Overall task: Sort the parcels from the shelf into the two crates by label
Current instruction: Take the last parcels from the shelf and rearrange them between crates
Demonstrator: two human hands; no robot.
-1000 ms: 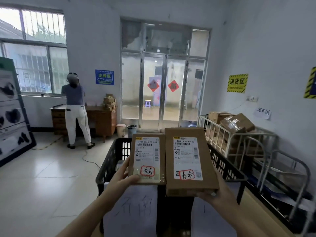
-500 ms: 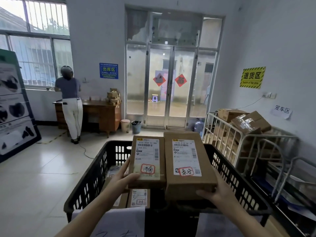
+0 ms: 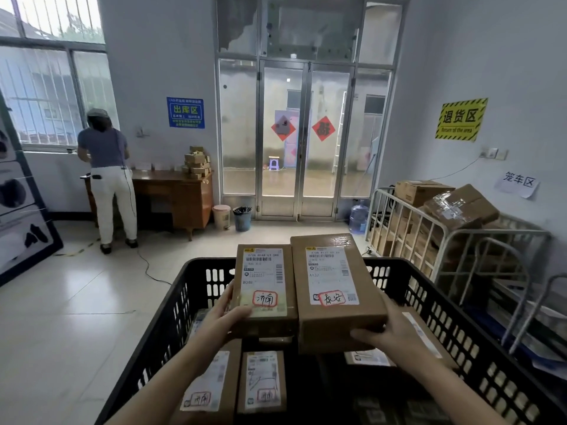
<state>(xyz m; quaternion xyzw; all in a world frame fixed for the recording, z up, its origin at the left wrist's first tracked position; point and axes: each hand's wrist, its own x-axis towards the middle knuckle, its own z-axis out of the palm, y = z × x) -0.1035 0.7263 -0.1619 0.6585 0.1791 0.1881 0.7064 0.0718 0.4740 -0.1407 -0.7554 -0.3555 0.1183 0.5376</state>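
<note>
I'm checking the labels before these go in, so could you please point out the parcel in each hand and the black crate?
Left-hand parcel (image 3: 265,277): head view, on its white shipping label.
Right-hand parcel (image 3: 333,276): head view, on its white shipping label.
Black crate (image 3: 171,317): head view, on its slotted left wall.

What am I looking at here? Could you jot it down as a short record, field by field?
place: parcel room with glass doors
left hand: holds the smaller parcel, red-circled handwritten mark on its label
right hand: holds the larger parcel, with a different red-circled mark
position: both parcels side by side above the black crate
crate contents: several labelled parcels already inside
background: another person stands at a wooden desk
right side: metal cage cart with cardboard boxes
</note>
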